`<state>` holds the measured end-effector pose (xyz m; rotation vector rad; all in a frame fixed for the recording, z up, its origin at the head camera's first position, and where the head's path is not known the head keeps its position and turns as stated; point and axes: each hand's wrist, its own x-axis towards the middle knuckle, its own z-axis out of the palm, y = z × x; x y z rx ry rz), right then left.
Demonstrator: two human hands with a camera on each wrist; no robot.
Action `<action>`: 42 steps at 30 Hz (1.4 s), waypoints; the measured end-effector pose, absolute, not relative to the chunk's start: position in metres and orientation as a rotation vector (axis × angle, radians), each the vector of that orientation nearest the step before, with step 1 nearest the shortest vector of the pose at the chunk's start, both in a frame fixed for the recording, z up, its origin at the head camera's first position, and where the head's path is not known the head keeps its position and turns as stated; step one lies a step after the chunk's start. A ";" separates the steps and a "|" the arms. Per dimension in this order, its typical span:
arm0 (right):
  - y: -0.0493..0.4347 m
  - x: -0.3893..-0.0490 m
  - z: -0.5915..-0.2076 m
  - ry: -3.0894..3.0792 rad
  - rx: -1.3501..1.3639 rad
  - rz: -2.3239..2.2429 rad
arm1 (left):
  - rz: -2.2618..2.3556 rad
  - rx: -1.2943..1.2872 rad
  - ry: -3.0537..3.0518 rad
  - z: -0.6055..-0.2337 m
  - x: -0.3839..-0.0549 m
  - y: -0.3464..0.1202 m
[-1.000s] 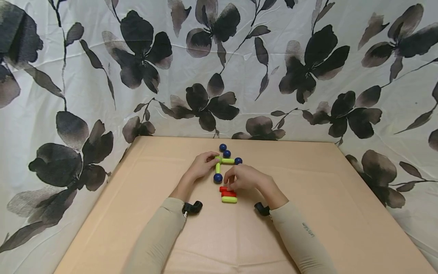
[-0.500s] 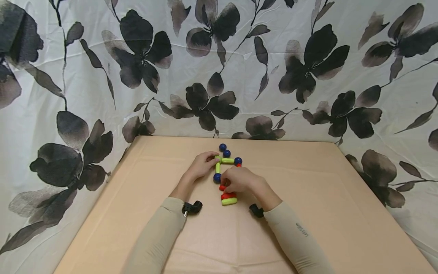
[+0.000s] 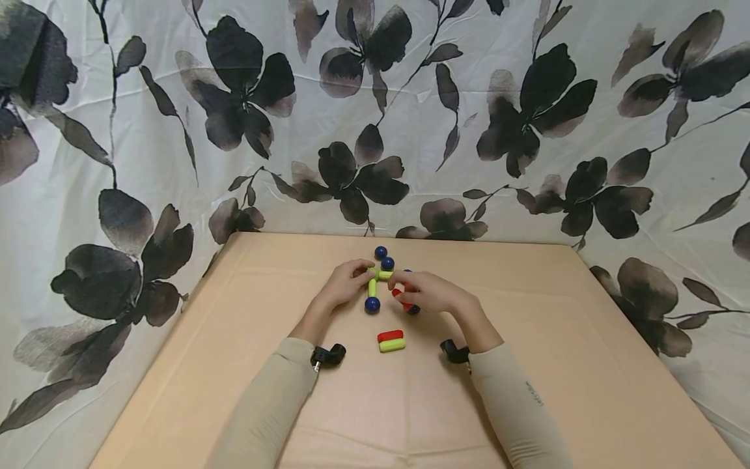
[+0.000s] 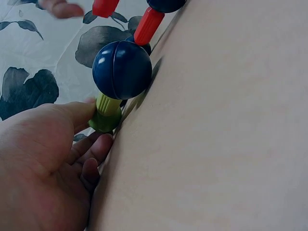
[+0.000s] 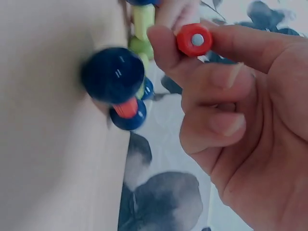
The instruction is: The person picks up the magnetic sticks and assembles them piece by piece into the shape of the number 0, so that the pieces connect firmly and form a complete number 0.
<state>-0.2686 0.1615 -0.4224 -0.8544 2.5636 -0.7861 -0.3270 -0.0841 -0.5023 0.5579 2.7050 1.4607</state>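
My left hand (image 3: pixel 346 283) pinches a green ball (image 4: pixel 105 120) from which green rods (image 3: pixel 372 288) branch out. One rod runs toward me to a blue ball (image 3: pixel 372 305), and another points right, partly behind my right hand. My right hand (image 3: pixel 432 291) pinches a red magnetic rod (image 5: pixel 194 39) between thumb and index finger, its round metal end showing in the right wrist view. Beneath and beside that hand, a second red rod (image 4: pixel 149 26) joins two blue balls, one of them (image 5: pixel 113 75) near in the right wrist view.
Two more blue balls (image 3: pixel 381 252) lie behind the green rods. A loose red rod (image 3: pixel 390 336) and a loose green rod (image 3: pixel 392 345) lie side by side nearer me. The tan table (image 3: pixel 527 391) ends at a floral curtain (image 3: pixel 351 117).
My right hand has picked a red rod from the loose ones in front and carried it away from me, beside the blue-and-green figure. My left hand stays in place.
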 end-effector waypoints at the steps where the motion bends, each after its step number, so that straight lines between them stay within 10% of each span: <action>1: 0.165 -0.270 -0.421 2.528 -0.854 -0.812 | 1.464 0.555 2.705 -0.503 -0.327 -0.084; 42: 0.184 -0.270 -0.440 2.198 -0.628 -0.886 | 1.449 0.548 2.716 -0.504 -0.325 -0.085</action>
